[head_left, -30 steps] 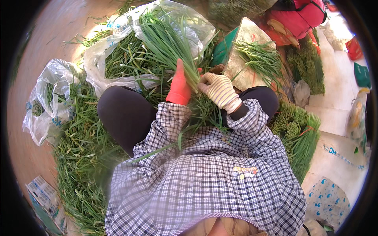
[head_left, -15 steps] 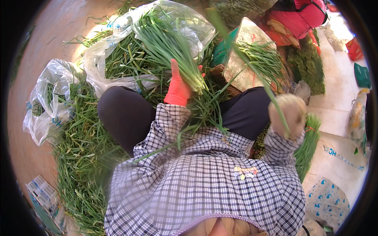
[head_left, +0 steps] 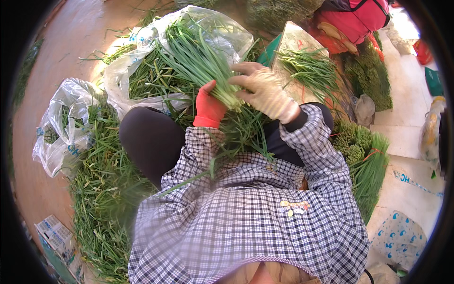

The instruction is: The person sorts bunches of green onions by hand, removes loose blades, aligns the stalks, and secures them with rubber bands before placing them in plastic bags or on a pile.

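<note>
My left hand [head_left: 210, 105], in a red glove, grips a bunch of chives [head_left: 196, 54] near its pale lower ends. The green leaves fan away toward the far left, over an open clear plastic bag. My right hand [head_left: 267, 90], in a cream striped glove, is at the right side of the bunch's pale ends. Its fingers are spread and slightly blurred, with the tips at the stalks; no separate stalk shows in them. Loose chive leaves [head_left: 243, 135] hang below the bunch between my knees.
A clear plastic bag [head_left: 116, 85] of leaves stands ahead, another bag [head_left: 59, 142] at left. Loose leaves [head_left: 106, 189] heap beside my left leg. Cut stalks [head_left: 307, 71] lie on a board ahead right. Tied green bundles [head_left: 373, 165] lie right of me, with a pink bag [head_left: 352, 21] beyond.
My right hand has come from the far right, where a long leaf stretched out from it, to the bunch's pale ends. That leaf no longer shows. My left hand keeps hold of the bunch.
</note>
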`<state>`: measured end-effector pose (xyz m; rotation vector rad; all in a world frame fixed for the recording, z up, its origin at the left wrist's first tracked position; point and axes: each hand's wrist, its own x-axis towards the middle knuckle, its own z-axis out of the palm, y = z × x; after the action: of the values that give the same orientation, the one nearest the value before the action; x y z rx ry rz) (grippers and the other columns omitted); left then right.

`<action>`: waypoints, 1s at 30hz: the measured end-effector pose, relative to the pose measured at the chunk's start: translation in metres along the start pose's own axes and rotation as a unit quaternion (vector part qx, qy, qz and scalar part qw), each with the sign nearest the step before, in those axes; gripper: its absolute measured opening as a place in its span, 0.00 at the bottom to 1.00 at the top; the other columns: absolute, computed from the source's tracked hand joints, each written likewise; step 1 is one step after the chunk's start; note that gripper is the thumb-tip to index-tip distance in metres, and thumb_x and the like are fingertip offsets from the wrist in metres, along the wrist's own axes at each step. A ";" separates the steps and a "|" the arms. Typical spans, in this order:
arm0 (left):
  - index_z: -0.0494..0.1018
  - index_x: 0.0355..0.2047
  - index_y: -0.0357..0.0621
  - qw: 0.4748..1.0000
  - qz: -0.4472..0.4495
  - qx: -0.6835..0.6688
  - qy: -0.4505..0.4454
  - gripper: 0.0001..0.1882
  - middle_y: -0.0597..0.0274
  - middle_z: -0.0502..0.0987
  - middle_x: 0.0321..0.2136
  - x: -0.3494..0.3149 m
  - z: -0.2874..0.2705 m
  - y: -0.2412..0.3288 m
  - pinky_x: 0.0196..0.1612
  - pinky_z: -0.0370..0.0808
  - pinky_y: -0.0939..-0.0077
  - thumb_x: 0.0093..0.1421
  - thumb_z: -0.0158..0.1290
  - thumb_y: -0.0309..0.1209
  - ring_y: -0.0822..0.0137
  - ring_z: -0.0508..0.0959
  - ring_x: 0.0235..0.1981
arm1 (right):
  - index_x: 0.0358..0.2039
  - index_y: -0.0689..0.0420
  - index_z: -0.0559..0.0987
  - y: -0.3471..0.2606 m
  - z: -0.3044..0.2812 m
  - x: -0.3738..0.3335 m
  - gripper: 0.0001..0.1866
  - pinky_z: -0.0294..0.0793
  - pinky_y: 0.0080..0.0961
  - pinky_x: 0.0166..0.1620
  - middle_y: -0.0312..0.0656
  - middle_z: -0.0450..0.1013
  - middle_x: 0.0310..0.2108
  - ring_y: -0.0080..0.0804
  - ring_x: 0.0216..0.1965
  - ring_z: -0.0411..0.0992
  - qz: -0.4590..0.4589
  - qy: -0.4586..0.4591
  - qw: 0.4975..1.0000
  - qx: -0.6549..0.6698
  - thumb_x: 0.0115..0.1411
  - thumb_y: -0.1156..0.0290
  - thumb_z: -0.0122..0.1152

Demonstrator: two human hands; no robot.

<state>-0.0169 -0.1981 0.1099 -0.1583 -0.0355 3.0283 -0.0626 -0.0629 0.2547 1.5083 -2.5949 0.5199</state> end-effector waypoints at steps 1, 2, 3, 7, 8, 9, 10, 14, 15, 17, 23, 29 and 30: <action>0.66 0.53 0.35 1.000 0.002 0.001 0.000 0.24 0.50 0.73 0.51 -0.003 0.002 0.001 0.58 0.66 0.47 0.58 0.48 0.34 0.49 0.72 0.52 | 0.37 0.50 0.82 0.003 0.012 0.006 0.14 0.69 0.36 0.52 0.39 0.74 0.45 0.40 0.50 0.70 -0.024 -0.028 0.999 -0.034 0.46 0.70 0.64; 0.67 0.53 0.36 0.999 -0.014 -0.032 -0.012 0.24 0.50 0.73 0.50 -0.007 0.003 0.002 0.57 0.67 0.49 0.58 0.48 0.34 0.50 0.73 0.51 | 0.37 0.50 0.82 0.005 0.019 0.006 0.14 0.69 0.36 0.52 0.39 0.74 0.45 0.40 0.50 0.70 -0.025 -0.027 0.999 -0.034 0.46 0.70 0.64; 0.67 0.53 0.36 0.997 -0.031 -0.066 -0.023 0.23 0.50 0.74 0.50 -0.009 0.005 0.001 0.57 0.67 0.52 0.58 0.48 0.33 0.51 0.73 0.50 | 0.34 0.51 0.82 0.008 0.024 0.005 0.12 0.68 0.37 0.53 0.38 0.74 0.45 0.41 0.51 0.69 -0.040 -0.030 0.998 -0.044 0.46 0.70 0.64; 0.67 0.53 0.36 0.979 -0.017 -0.183 -0.088 0.24 0.49 0.72 0.53 -0.008 -0.005 -0.002 0.59 0.65 0.52 0.56 0.49 0.33 0.50 0.72 0.53 | 0.31 0.55 0.77 0.006 0.029 0.007 0.10 0.70 0.41 0.50 0.41 0.73 0.46 0.45 0.49 0.69 -0.066 -0.016 0.995 -0.071 0.45 0.74 0.63; 0.67 0.53 0.36 0.979 -0.017 -0.185 -0.087 0.24 0.49 0.72 0.53 -0.007 -0.007 -0.002 0.59 0.65 0.52 0.56 0.49 0.33 0.50 0.72 0.53 | 0.29 0.58 0.76 0.005 0.026 0.006 0.05 0.70 0.35 0.48 0.40 0.73 0.45 0.37 0.46 0.70 -0.061 -0.010 0.997 -0.052 0.50 0.74 0.61; 0.67 0.54 0.36 0.980 -0.008 -0.179 -0.087 0.25 0.48 0.71 0.54 -0.007 -0.008 -0.003 0.60 0.64 0.51 0.56 0.51 0.33 0.49 0.71 0.54 | 0.29 0.58 0.76 0.001 0.021 0.001 0.05 0.70 0.35 0.48 0.40 0.73 0.45 0.37 0.46 0.70 -0.060 -0.012 0.997 -0.053 0.50 0.74 0.61; 0.67 0.54 0.36 0.981 0.002 -0.174 -0.087 0.26 0.48 0.70 0.55 -0.008 -0.009 -0.004 0.61 0.62 0.49 0.55 0.52 0.34 0.48 0.71 0.55 | 0.29 0.59 0.77 -0.008 0.011 -0.004 0.03 0.71 0.30 0.48 0.40 0.73 0.44 0.35 0.44 0.71 0.096 0.014 0.978 0.183 0.52 0.75 0.60; 0.67 0.55 0.36 0.984 -0.023 -0.122 -0.125 0.28 0.48 0.70 0.55 -0.018 0.027 -0.003 0.62 0.60 0.45 0.54 0.53 0.35 0.47 0.70 0.55 | 0.27 0.63 0.78 -0.018 -0.065 -0.014 0.03 0.72 0.24 0.46 0.44 0.74 0.47 0.32 0.42 0.72 0.205 -0.075 0.832 0.511 0.55 0.77 0.59; 0.67 0.55 0.36 0.985 -0.017 -0.120 -0.120 0.28 0.47 0.71 0.54 -0.018 0.027 -0.004 0.62 0.60 0.44 0.55 0.53 0.35 0.46 0.70 0.55 | 0.26 0.62 0.78 -0.010 -0.071 -0.019 0.03 0.71 0.27 0.48 0.44 0.74 0.47 0.33 0.44 0.72 0.129 -0.175 0.847 0.484 0.53 0.76 0.61; 0.66 0.55 0.36 0.987 -0.012 -0.117 -0.112 0.28 0.47 0.71 0.54 -0.018 0.026 -0.004 0.61 0.60 0.42 0.55 0.53 0.36 0.46 0.70 0.55 | 0.25 0.62 0.79 -0.011 -0.069 -0.016 0.03 0.70 0.30 0.51 0.44 0.74 0.48 0.35 0.46 0.72 0.044 -0.262 0.847 0.460 0.51 0.76 0.63; 0.66 0.55 0.38 0.980 0.024 -0.160 -0.119 0.27 0.49 0.71 0.54 -0.008 -0.001 -0.004 0.61 0.62 0.51 0.57 0.53 0.37 0.51 0.70 0.55 | 0.22 0.54 0.81 -0.007 0.012 0.011 0.10 0.63 0.39 0.58 0.40 0.74 0.47 0.44 0.55 0.66 0.031 0.003 0.999 -0.023 0.44 0.62 0.67; 0.66 0.55 0.37 0.985 0.029 -0.160 -0.064 0.26 0.52 0.72 0.53 -0.008 -0.002 -0.008 0.59 0.66 0.56 0.59 0.52 0.39 0.54 0.73 0.52 | 0.19 0.55 0.79 -0.012 0.045 -0.006 0.05 0.62 0.39 0.58 0.38 0.74 0.45 0.43 0.54 0.67 0.103 0.079 0.989 0.065 0.40 0.70 0.66; 0.67 0.54 0.36 0.989 0.024 -0.132 -0.055 0.26 0.51 0.70 0.55 -0.010 -0.002 -0.007 0.59 0.66 0.55 0.59 0.53 0.38 0.57 0.74 0.51 | 0.18 0.56 0.78 -0.015 0.042 -0.011 0.04 0.64 0.38 0.55 0.38 0.74 0.44 0.41 0.51 0.68 0.112 0.124 0.980 0.110 0.40 0.75 0.65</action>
<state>-0.0058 -0.1922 0.1094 -0.0140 -0.4486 3.0642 -0.0404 -0.0751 0.2161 1.1164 -2.5878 0.9789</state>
